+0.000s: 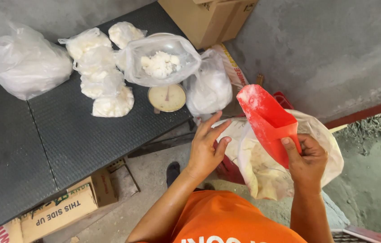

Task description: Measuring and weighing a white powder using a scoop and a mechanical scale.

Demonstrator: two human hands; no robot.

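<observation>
My right hand [306,157] grips a red plastic scoop [268,120] dusted with white powder, held tilted above an open cream sack [262,173]. Beside the sack's left rim, my left hand [206,146] hovers with fingers apart, holding nothing. On the dark bench a small dial scale [167,97] carries an open clear bag [160,60] with white lumps inside.
Several tied bags of white lumps [99,72] lie on the dark bench [42,135], with a large white bag [24,60] at the left and another [208,85] beside the scale. Cardboard boxes stand under the bench [60,209] and by the wall [206,18].
</observation>
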